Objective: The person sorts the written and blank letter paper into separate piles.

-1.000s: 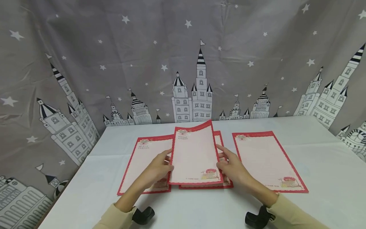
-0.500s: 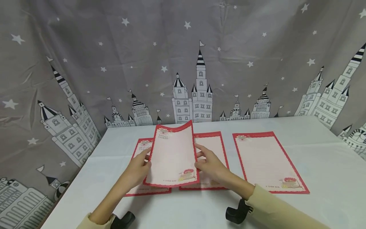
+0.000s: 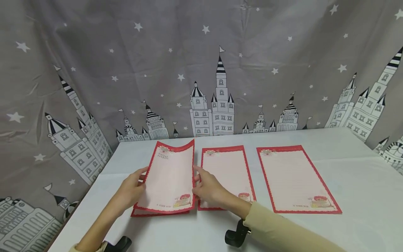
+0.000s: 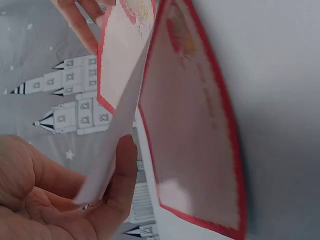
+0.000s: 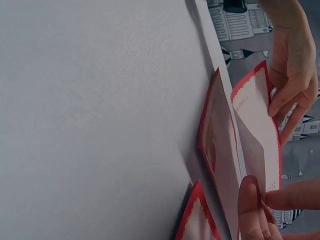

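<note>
Both hands hold one sheet of red-bordered letter paper (image 3: 168,175) by its sides, raised above the left end of the row. My left hand (image 3: 130,189) pinches its left edge; my right hand (image 3: 211,189) pinches the right edge. The sheet bows, its top corners curling up, and small writing shows at its upper left. Beneath it lies another matching sheet (image 4: 190,125), mostly covered in the head view. In the left wrist view a gap separates the two sheets. A second matching sheet (image 3: 225,168) lies flat just right of my right hand, partly hidden by it.
A third matching sheet (image 3: 296,178) lies flat farther right. White cloth (image 3: 362,185) covers the table. Behind and to the left hangs a grey curtain (image 3: 163,42) printed with castles and stars. Each wrist carries a black camera mount (image 3: 236,236).
Both hands have carried the held sheet leftward, from above the middle sheet to above the left one. The middle sheet is now largely uncovered, while the left one has become mostly hidden.
</note>
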Motion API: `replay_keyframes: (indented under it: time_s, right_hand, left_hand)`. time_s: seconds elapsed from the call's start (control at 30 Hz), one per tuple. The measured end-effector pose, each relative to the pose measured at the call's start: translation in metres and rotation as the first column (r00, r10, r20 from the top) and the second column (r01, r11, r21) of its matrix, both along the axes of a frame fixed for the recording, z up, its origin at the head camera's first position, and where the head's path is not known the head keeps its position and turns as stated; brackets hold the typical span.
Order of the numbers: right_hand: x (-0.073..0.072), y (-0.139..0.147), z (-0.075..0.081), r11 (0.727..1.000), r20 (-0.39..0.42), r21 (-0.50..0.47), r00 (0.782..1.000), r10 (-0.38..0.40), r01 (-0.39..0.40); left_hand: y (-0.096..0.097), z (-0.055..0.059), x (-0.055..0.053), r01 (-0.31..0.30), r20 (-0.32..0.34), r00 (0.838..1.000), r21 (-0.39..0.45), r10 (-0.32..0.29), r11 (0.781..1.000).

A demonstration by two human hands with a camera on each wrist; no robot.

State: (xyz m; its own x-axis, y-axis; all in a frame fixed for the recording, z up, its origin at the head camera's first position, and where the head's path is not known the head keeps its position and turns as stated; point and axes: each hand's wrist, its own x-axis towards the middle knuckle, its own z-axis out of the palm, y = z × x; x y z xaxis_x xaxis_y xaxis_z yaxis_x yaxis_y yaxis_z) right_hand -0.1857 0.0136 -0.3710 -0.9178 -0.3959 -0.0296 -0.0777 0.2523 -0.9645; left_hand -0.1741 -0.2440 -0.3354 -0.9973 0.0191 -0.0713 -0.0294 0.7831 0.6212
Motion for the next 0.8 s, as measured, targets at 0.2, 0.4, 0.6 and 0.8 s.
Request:
replay_keyframes:
  time_s: [0.2, 0.4, 0.6, 0.8]
  right_hand:
    - [0.001, -0.017, -0.004, 0.996, -0.012, 0.087, 1.000, 0.017, -0.016]
    - [-0.002, -0.024, -0.006, 0.995, 0.002, 0.098, 1.000, 0.026, -0.026]
    - [-0.003, -0.026, -0.012, 0.991, 0.002, 0.135, 1.000, 0.013, -0.013]
    - [-0.006, -0.028, -0.016, 0.988, -0.029, 0.154, 0.999, 0.021, -0.016]
  left_hand:
    - [-0.012, -0.007, -0.004, -0.017, 0.021, 1.000, -0.030, 0.017, 0.999]
    - [-0.019, -0.011, -0.008, -0.028, 0.024, 0.999, -0.033, 0.029, 0.999]
    - [-0.021, -0.014, -0.012, -0.032, 0.027, 0.999, -0.026, 0.033, 0.999]
    - [-0.019, -0.017, -0.016, -0.035, 0.021, 0.999, -0.046, 0.036, 0.998]
